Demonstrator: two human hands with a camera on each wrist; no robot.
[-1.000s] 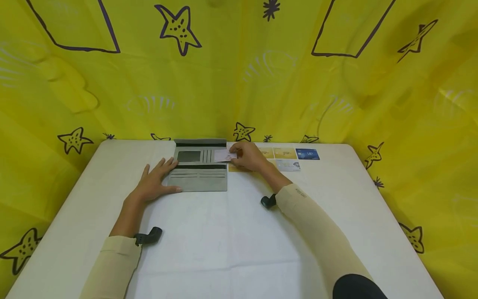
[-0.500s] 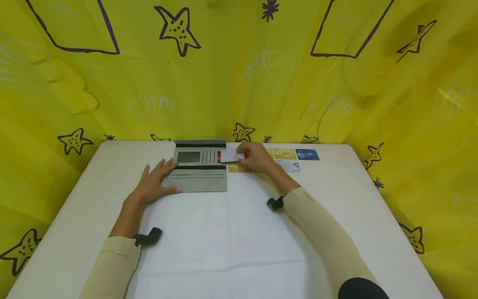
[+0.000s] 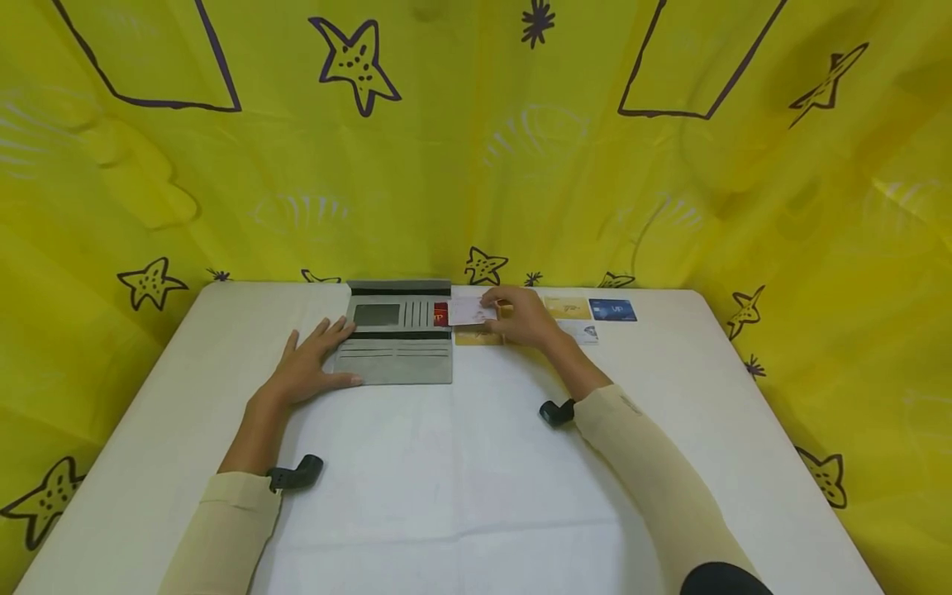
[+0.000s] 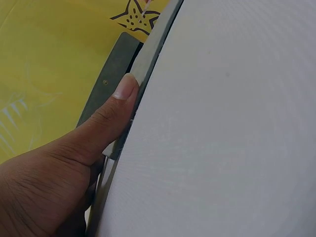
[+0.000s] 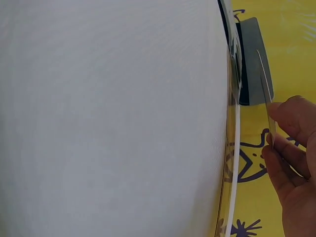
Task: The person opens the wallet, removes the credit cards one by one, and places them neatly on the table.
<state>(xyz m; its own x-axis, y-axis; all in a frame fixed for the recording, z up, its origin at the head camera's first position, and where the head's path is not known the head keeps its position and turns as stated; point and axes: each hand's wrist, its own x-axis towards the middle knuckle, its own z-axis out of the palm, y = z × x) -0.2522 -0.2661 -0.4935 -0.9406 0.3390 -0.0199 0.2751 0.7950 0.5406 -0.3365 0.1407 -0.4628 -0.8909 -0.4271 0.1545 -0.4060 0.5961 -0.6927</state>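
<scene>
A grey wallet point(image 3: 394, 369) lies unfolded near the table's back edge in the head view. My left hand point(image 3: 308, 364) rests on its left side, fingers spread; in the left wrist view the thumb point(image 4: 111, 111) lies along the wallet's front edge. My right hand point(image 3: 526, 317) pinches a whitish card point(image 3: 468, 311) between thumb and fingers, just right of the wallet. The right wrist view shows this card point(image 5: 265, 81) edge-on, raised above the table. Part of a red card point(image 3: 441, 315) shows in the wallet's right-hand slots.
Right of the wallet lie a gold card point(image 3: 476, 338), another gold card point(image 3: 568, 308), a blue card point(image 3: 612, 310) and a silvery card point(image 3: 585, 332), some partly hidden by my right hand. A yellow patterned curtain point(image 3: 416, 182) hangs behind the white table point(image 3: 416, 487).
My right hand has moved right with the whitish card, from over the wallet's right slots to beside them. The red card has come into sight there. My left hand has stayed put.
</scene>
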